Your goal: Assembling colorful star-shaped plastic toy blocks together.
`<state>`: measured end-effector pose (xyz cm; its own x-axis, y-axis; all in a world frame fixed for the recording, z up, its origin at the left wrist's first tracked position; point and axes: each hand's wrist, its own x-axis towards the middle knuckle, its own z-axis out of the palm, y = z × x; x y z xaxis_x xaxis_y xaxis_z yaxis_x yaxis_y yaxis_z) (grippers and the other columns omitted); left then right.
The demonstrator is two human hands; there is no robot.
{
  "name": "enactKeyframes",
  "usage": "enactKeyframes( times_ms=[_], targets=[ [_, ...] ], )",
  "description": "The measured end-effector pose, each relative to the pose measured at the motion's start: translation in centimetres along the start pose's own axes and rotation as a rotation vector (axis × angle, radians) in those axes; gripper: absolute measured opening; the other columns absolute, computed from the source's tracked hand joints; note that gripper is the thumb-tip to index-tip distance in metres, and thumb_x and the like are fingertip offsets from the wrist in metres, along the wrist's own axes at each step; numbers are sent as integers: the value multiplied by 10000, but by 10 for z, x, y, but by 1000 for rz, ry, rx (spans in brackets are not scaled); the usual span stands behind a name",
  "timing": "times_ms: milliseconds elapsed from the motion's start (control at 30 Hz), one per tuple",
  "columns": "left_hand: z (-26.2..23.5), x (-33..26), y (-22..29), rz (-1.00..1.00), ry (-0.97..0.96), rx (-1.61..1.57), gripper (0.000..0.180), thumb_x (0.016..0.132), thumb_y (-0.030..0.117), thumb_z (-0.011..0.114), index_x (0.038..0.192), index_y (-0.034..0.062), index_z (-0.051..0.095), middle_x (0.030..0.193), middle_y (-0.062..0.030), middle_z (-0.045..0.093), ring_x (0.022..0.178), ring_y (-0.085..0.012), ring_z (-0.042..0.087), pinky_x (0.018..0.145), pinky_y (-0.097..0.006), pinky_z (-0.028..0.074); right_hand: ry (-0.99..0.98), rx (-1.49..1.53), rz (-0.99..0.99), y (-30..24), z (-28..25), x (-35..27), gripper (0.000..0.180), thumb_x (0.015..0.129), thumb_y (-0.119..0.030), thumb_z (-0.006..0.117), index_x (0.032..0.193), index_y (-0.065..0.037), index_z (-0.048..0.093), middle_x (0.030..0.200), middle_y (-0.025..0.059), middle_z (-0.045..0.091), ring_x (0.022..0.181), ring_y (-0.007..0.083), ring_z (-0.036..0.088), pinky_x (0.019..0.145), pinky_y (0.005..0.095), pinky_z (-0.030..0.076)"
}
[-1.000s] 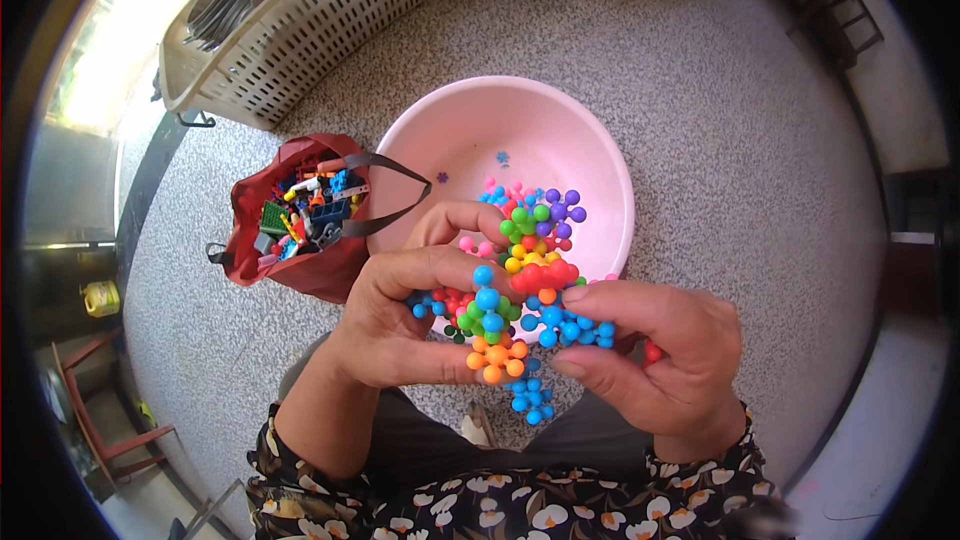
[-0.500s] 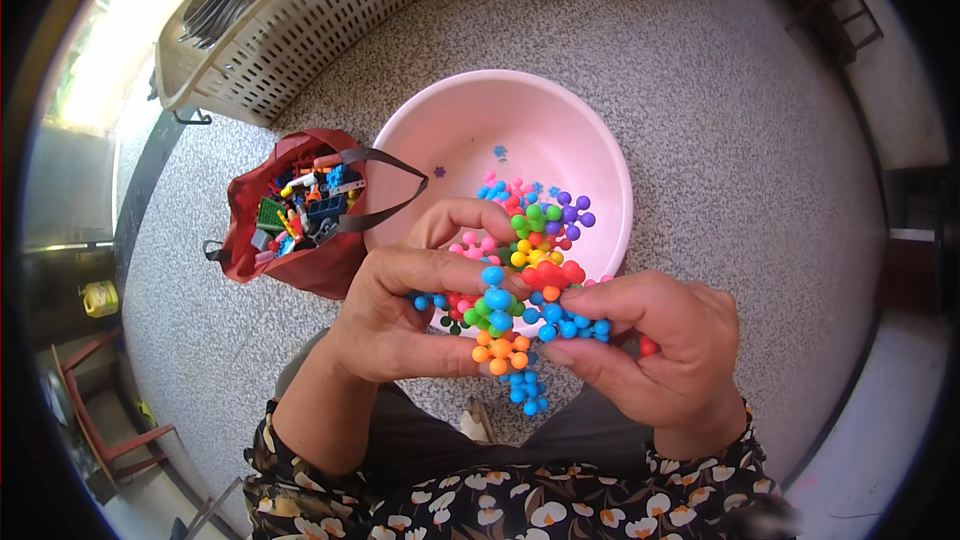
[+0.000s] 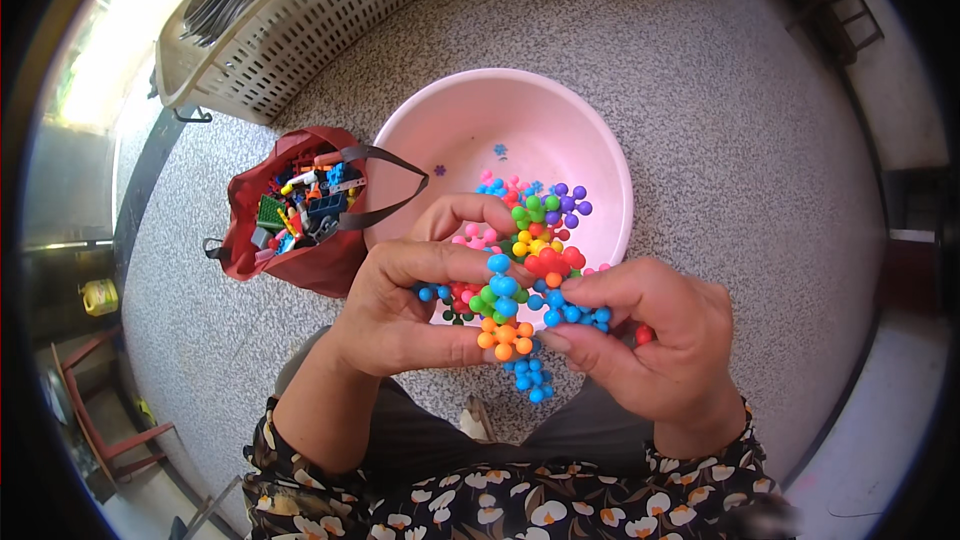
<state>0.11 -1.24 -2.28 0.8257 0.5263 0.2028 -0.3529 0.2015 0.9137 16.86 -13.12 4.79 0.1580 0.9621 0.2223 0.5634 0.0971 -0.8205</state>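
Above the near part of a pink basin [image 3: 612, 162], my left hand [image 3: 400, 305] is closed round a cluster of joined ball-ended toy connectors [image 3: 506, 338] in orange, blue, green, red, yellow, purple and pink. Between thumb and fingers, my right hand [image 3: 672, 340] pinches a blue ball-ended connector [image 3: 566, 314] that touches the cluster's right side. A red ball [image 3: 644, 335] shows beside my right fingers. Part of the cluster is hidden behind my left fingers. Inside the basin lie small flower-shaped bits [image 3: 500, 150], blue and purple.
A red bag [image 3: 300, 265] with dark handles, full of mixed toy bricks, stands left of the basin. Farther back is a cream slatted basket [image 3: 300, 35] on the speckled floor [image 3: 740, 160]. A reddish-brown chair [image 3: 90, 420] and a yellow jug [image 3: 99, 297] are at the left.
The cluster has tilted and shifted slightly right in my left hand. My right hand has moved a little left and keeps its pinch on the blue connector.
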Motion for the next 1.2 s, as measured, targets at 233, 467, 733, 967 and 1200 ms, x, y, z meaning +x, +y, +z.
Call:
enactKeyframes(
  times_ms=[233,467,733,967,1200],
  targets=[
    [4,0,3,-51,31,-9,455,544,115,788,969,18,659,1130,-161,489,1118,-245,414,925,-376,327,-12,71,152,3,4,-5,204,693,-81,715,841,-40,580,590,41,574,459,126,565,433,240,443],
    [3,3,2,-25,22,-72,454,553,63,783,990,59,660,1173,-150,460,1105,-244,427,937,-369,321,-13,205,267,2,6,-5,226,699,-65,708,874,-36,568,671,53,604,475,101,566,442,227,444],
    [2,2,-6,44,31,-100,462,558,37,781,1002,82,659,1172,-144,464,1129,-239,417,970,-374,298,23,237,275,4,6,-4,225,702,-54,705,883,-36,572,726,62,622,491,99,567,454,220,449],
    [-8,2,-5,35,-110,64,594,565,-8,768,1102,178,595,1232,-186,419,1164,-277,379,950,-412,352,-11,241,246,6,6,-3,203,708,-55,702,854,-38,563,660,73,596,489,109,568,454,230,444],
    [3,2,-2,6,-26,0,501,560,11,774,1031,104,633,1171,-165,471,1139,-258,407,947,-388,340,-20,230,266,6,5,-6,194,717,-65,697,849,-37,558,585,75,567,478,118,566,454,235,442]
  ],
)
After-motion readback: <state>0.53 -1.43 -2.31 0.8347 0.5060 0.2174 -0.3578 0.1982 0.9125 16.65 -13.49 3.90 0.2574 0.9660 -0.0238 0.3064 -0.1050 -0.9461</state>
